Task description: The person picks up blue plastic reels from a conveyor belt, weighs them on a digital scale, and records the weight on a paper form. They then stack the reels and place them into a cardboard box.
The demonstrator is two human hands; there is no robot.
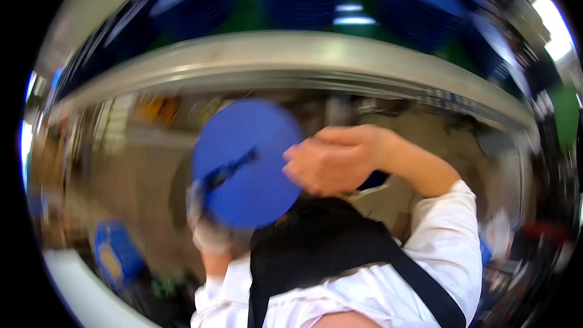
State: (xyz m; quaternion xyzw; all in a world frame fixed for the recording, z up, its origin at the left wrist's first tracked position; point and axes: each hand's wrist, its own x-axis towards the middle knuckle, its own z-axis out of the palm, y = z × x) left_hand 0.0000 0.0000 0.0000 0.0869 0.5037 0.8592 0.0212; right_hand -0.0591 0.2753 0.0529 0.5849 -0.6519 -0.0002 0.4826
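Note:
A flat, round blue disc (249, 170) with a dark mark across its face is held up in front of my body, left of the middle. My left hand (207, 231), in a light-coloured glove, grips the disc at its lower left edge, and its fingers are partly hidden. Bare and smeared by motion, my right hand (334, 159) is at the disc's right edge. Its fingers point left and lie close together; whether they touch the disc or hold anything cannot be made out.
Beyond me a long pale metal beam (316, 51) crosses the view. Behind it stand several round blue stacks (303, 0) on a green floor. A blue container (118, 255) lies at the lower left, beside a white surface (85, 291). Blurred clutter fills the right side.

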